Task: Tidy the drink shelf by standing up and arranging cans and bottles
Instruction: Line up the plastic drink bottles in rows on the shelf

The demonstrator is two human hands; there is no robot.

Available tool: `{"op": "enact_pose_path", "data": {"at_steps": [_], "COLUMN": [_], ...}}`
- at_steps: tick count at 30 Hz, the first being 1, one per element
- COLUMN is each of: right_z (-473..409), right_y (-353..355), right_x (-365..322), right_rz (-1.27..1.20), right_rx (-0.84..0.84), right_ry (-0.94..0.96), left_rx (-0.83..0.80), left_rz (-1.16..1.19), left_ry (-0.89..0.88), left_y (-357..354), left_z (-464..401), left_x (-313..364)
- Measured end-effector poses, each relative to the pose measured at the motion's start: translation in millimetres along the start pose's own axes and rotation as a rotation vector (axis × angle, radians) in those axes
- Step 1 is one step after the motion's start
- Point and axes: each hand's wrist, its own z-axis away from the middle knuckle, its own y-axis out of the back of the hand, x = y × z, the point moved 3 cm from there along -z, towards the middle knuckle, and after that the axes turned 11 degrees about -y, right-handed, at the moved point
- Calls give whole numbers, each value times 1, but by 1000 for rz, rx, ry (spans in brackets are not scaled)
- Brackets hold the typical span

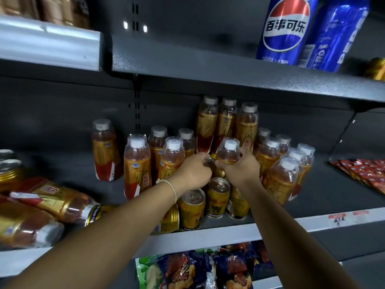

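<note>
On the middle shelf [270, 226] stand several amber drink bottles with white caps and gold-red labels. My right hand [242, 170] grips one such bottle [229, 153] just below its cap, upright among the others. My left hand [192, 172] is curled beside it and holds the top of a gold can [209, 162], most of which is hidden by my fingers. Three gold cans [217, 197] stand upright below my hands near the shelf's front edge. At the left, several bottles [56, 201] lie on their sides.
Two blue cola cans [285, 30] stand on the upper shelf, with a gold cap [377, 68] at its right edge. Red sachets [364, 174] lie on the shelf at right. Snack bags [187, 270] fill the shelf below. Gold can tops [9, 165] show at far left.
</note>
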Motion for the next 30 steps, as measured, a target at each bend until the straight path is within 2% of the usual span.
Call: {"op": "enact_pose_path", "data": {"at_steps": [5, 11, 17, 21, 26, 30], "right_z": [5, 19, 44, 62, 88, 116], "right_y": [13, 30, 35, 27, 6, -20], "right_x": [-15, -46, -70, -82, -99, -116], "right_rz": [-111, -275, -523, -645, -587, -564], "right_rx": [44, 61, 53, -25, -20, -108], "right_ry": [94, 189, 143, 73, -17, -89], "left_rx": [-34, -1, 15, 25, -13, -8], "left_rz": [-100, -93, -85, -39, 119, 265], "left_ry": [-34, -104, -216, -248, -167, -59], "left_y": [2, 4, 22, 41, 76, 110], "left_z": [1, 0, 16, 36, 69, 99], "left_x": [0, 12, 32, 42, 41, 31]}}
